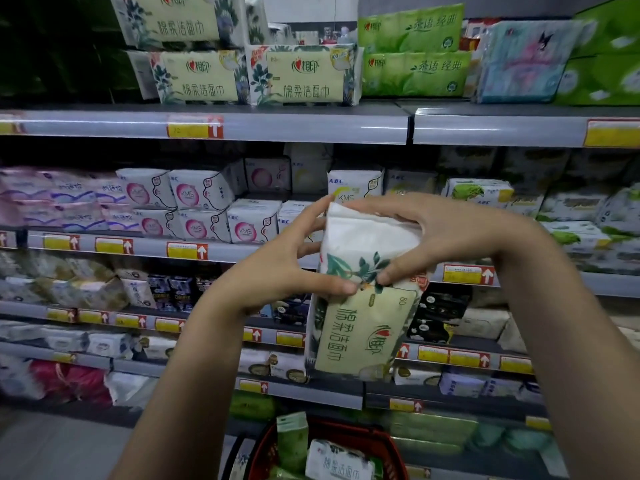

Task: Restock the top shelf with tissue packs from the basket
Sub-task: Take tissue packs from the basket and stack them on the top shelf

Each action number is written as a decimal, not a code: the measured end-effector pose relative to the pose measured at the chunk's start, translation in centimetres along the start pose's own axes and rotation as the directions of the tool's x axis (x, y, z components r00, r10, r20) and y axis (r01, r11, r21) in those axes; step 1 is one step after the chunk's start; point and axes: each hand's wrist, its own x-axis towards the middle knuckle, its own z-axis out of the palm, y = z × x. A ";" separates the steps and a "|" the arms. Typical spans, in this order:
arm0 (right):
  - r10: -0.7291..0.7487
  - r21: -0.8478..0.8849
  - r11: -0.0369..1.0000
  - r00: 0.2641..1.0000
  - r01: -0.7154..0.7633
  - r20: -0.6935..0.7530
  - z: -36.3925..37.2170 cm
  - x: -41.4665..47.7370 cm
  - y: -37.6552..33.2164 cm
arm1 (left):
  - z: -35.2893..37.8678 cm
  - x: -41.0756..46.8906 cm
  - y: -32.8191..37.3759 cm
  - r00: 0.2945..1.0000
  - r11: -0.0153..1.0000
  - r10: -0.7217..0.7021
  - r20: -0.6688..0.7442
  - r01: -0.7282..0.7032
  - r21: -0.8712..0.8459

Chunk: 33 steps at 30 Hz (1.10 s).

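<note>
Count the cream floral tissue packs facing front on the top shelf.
3: left pack, middle pack right beside it, upper pack stacked on the left one. Others may be hidden behind them.

The grey metal top shelf (311, 128), with yellow price labels (194, 128) on its front rail, carries cream-and-white flowered tissue packs (304, 77) in two layers. Just beside them to the right lie light green plastic-wrapped packs (415, 72), also stacked, then a pale blue cartoon-printed pack (519, 64).
</note>
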 end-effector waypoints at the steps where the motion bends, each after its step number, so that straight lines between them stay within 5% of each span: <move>1: -0.012 0.005 1.000 1.000 0.011 0.013 0.0 0.1 -0.1 | 0.0 -0.1 0.1 1.000 1.000 -0.007 -0.024 0.007 0.009; 4: -0.034 -0.005 0.999 0.999 0.034 -0.011 -0.1 0.6 -0.3 | 0.1 -0.5 0.0 0.990 0.998 0.054 -0.127 -0.052 0.019; 8: -0.032 0.167 0.982 0.953 0.086 -0.300 -1.0 0.3 -0.3 | -0.1 -0.8 -0.5 0.958 0.986 0.101 -0.270 -0.133 -0.103; 15: 0.190 0.307 0.950 0.678 0.055 -0.710 3.9 -2.1 3.1 | 0.6 -1.6 -2.8 0.814 0.821 -0.036 -0.579 -0.307 -0.482; 19: 0.335 0.545 0.826 0.655 0.141 -0.677 8.8 -2.5 3.8 | 1.5 -2.0 -3.8 0.755 0.683 -0.110 -0.646 -0.415 -0.601; 25: 0.476 0.860 0.425 0.738 0.283 -0.478 11.4 -1.7 2.6 | 3.8 -2.0 -3.8 0.778 0.486 -0.166 -0.607 -0.471 -0.737; 33: 0.528 0.858 0.447 0.699 0.254 -0.482 9.6 -2.5 2.6 | 4.2 -1.1 -2.7 0.792 0.541 -0.153 -0.590 -0.433 -0.721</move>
